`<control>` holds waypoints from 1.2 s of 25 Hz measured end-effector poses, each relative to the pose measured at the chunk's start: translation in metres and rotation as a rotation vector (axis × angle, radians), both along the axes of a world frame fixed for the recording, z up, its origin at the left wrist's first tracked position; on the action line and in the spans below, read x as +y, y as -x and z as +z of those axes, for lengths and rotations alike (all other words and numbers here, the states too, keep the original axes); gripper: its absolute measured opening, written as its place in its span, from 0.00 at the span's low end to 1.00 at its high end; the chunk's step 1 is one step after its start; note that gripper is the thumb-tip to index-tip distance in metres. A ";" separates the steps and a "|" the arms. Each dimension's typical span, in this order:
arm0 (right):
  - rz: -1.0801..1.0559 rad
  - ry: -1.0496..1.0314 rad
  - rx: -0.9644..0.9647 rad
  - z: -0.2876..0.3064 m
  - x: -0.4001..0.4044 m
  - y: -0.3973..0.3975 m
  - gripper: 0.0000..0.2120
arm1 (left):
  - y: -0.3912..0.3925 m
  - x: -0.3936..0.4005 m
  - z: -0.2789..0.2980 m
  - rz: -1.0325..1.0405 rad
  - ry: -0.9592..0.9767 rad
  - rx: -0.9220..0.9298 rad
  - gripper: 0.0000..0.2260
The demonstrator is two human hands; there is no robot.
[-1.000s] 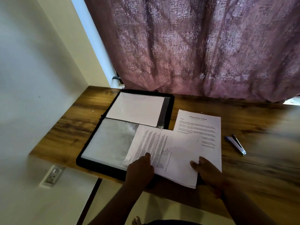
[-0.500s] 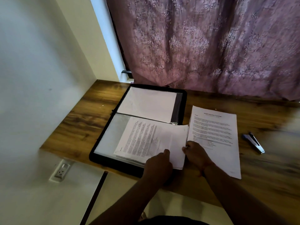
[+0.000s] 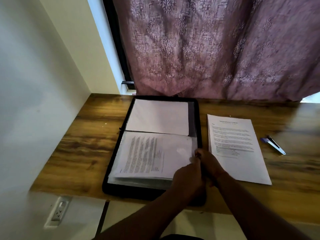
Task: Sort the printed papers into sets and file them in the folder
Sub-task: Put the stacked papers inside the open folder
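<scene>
Printed set (image 3: pixel 152 155): lies in the near half of the open black folder (image 3: pixel 199 118), long axis left to right.
Left hand (image 3: pixel 188 179): at the set's near right corner, fingers curled; grip cannot be told.
Right hand (image 3: pixel 210 163): touching the left hand, fingertips pinching the sleeve's right edge.
Remaining stack (image 3: pixel 237 146): on the tabletop (image 3: pixel 86 144), just right of the folder, nearer the right hand.

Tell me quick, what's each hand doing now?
Left hand: fingers curled, pinching the printed white paper set at its right edge.
Right hand: pinching the clear plastic sleeve edge of the black folder.
</scene>
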State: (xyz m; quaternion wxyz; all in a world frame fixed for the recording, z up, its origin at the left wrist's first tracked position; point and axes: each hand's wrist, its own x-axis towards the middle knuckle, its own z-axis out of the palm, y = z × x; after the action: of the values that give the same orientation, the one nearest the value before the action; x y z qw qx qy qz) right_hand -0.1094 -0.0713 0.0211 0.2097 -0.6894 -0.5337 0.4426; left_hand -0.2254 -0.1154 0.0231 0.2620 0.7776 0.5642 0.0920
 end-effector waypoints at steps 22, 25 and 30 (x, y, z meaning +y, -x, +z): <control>0.370 -0.287 -0.484 -0.023 -0.075 0.023 0.19 | 0.266 -0.024 -0.077 -0.023 -0.297 0.152 0.21; 0.217 -0.416 -0.451 -0.009 -0.067 0.028 0.08 | 0.278 -0.019 -0.069 0.014 -0.320 -0.018 0.19; -0.009 -0.699 -0.399 0.033 -0.029 0.029 0.10 | 0.284 0.020 -0.023 0.336 -0.331 -0.306 0.10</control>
State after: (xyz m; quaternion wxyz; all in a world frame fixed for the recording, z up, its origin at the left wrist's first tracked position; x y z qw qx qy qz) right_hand -0.1381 -0.1008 0.0545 0.3256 -0.6514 -0.6793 0.0910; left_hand -0.5097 -0.0953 0.0001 0.1946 0.6824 0.6164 0.3414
